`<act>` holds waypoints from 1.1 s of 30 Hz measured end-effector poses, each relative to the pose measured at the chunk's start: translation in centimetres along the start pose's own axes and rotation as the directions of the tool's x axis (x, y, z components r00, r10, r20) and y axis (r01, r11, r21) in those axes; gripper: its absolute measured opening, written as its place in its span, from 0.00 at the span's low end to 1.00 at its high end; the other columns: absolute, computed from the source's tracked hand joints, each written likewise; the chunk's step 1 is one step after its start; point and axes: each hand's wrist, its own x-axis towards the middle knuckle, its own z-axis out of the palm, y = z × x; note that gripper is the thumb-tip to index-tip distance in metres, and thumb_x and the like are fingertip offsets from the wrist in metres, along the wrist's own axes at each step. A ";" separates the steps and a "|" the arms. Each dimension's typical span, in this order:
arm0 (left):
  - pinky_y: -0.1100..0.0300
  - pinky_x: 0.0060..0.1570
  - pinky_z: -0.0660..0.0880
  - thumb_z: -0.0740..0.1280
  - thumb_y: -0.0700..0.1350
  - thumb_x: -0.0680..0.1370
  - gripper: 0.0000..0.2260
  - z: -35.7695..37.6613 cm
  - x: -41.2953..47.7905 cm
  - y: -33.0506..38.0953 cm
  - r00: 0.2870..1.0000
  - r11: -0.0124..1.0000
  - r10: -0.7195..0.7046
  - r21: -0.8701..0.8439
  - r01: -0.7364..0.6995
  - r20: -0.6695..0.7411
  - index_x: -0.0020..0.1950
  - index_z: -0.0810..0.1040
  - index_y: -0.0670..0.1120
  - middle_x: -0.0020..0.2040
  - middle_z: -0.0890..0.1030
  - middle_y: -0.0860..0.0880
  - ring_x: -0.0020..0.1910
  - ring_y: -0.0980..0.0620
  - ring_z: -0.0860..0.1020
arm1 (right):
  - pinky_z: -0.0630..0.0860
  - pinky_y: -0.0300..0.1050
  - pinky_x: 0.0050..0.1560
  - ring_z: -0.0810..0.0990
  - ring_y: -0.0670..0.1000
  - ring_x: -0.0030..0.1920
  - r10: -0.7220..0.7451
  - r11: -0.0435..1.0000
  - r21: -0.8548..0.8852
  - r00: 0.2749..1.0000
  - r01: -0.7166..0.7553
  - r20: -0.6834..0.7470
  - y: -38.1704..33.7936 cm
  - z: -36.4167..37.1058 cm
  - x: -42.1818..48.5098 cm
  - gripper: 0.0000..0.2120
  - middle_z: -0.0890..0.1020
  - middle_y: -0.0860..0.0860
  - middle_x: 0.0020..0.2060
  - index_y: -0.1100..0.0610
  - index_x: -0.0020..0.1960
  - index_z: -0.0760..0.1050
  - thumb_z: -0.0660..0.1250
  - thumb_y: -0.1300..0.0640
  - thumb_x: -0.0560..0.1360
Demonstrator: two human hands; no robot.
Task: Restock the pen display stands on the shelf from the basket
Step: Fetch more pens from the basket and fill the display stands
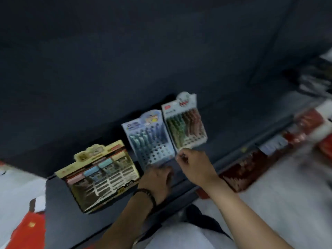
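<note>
The dark shelf (230, 141) carries three pen display stands in a row against its back wall. The widest is the cream-and-yellow stand (100, 177) on the left, its rear rows filled and its front slots mostly bare. Beside it is the blue stand (149, 137), and then the white stand (185, 126), holding green and brown pens. Both have pens at the back and open holes along the front. Red packs (242, 169) line the level below on the right. I cannot pick out the basket; a red shape (30, 229) at the lower left is too blurred to name.

The hands are apart but near each other. The left hand (158, 182), with a dark wristband (147, 194), lies at the foot of the blue stand; whether it grips anything I cannot tell. The right hand (195, 168) has its fingers curled, thumb and forefinger meeting at the near corner of the white stand. Whether they pinch a pen or the stand's edge is smeared out.

To my eye a stand is being steadied for filling. It would go best with the base held flat and each pen dropped straight down into a front hole, so the light card does not tip.

A red tag (168, 106) tops the white stand, and pale characters mark the yellow stand's front lip. None of it is legible.
</note>
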 end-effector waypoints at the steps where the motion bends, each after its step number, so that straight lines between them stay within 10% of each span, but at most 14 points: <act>1: 0.52 0.49 0.79 0.60 0.48 0.82 0.07 0.0 0.1 0.5 0.998 0.999 0.048 0.018 -0.048 0.039 0.55 0.77 0.55 0.53 0.81 0.50 0.51 0.46 0.80 | 0.83 0.52 0.47 0.83 0.45 0.43 0.063 0.998 -0.001 0.998 -0.063 -0.012 0.9 -0.1 -1.8 0.08 0.85 0.42 0.43 0.45 0.51 0.80 0.63 0.45 0.84; 6: 0.52 0.49 0.80 0.60 0.53 0.81 0.06 3.5 -1.3 4.5 0.915 0.974 0.223 -0.031 -0.226 0.335 0.52 0.76 0.55 0.50 0.83 0.50 0.50 0.46 0.82 | 0.78 0.43 0.53 0.82 0.47 0.50 0.446 0.894 0.099 0.890 -0.438 -0.097 5.8 0.9 -14.9 0.08 0.84 0.43 0.46 0.46 0.55 0.83 0.67 0.47 0.81; 13: 0.52 0.51 0.81 0.62 0.51 0.81 0.06 10.7 -6.8 16.8 0.691 0.856 0.457 -0.067 -0.512 0.560 0.54 0.79 0.56 0.52 0.82 0.54 0.51 0.49 0.81 | 0.76 0.44 0.55 0.81 0.52 0.57 0.854 0.512 0.260 0.518 -0.819 -0.047 13.0 0.8 -35.8 0.21 0.84 0.52 0.57 0.52 0.70 0.77 0.67 0.42 0.82; 21: 0.56 0.52 0.79 0.62 0.55 0.80 0.08 22.2 -16.3 33.0 0.466 0.741 0.502 -0.084 -0.666 0.728 0.53 0.79 0.57 0.53 0.83 0.55 0.49 0.53 0.81 | 0.72 0.43 0.65 0.78 0.54 0.68 0.974 0.228 0.479 0.208 -0.848 -0.095 19.8 0.6 -58.8 0.27 0.80 0.55 0.68 0.56 0.76 0.70 0.67 0.43 0.83; 33: 0.62 0.52 0.80 0.63 0.53 0.81 0.07 37.6 -30.8 54.5 0.265 0.772 0.418 -0.186 -0.608 0.869 0.52 0.81 0.57 0.47 0.83 0.58 0.46 0.61 0.80 | 0.77 0.43 0.56 0.83 0.52 0.55 0.999 0.044 0.635 0.033 -0.771 -0.028 33.1 -1.4 -82.8 0.20 0.86 0.50 0.54 0.51 0.68 0.78 0.69 0.42 0.80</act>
